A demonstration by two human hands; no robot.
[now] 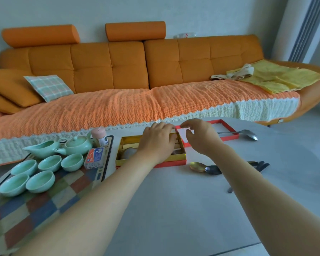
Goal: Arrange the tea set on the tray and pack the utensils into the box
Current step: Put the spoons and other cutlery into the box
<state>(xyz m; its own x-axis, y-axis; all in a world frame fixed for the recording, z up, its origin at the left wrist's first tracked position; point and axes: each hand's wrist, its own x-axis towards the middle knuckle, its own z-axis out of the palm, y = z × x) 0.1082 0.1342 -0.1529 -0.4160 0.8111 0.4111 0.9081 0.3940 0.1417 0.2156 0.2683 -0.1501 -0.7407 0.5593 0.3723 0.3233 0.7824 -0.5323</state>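
Note:
A red box with a gold lining (129,161) lies on the grey table, with pale utensils inside. My left hand (158,141) rests palm down over its right half, and what its fingers touch is hidden. My right hand (201,135) hovers beside it, fingers curled apart, above the red box lid (229,132). A pale green teapot (78,144), a pitcher (42,148) and several green cups (40,181) stand on the checked tray (44,206) at the left. A long ladle (248,134) lies behind the lid. A gold spoon (197,166) and a dark spoon (212,169) lie in front of the box.
A small pink-capped bottle (100,135) and a blue and red packet (94,157) sit at the tray's far edge. More dark cutlery (260,164) lies to the right of my forearm. An orange sofa (118,71) runs along the table's far side.

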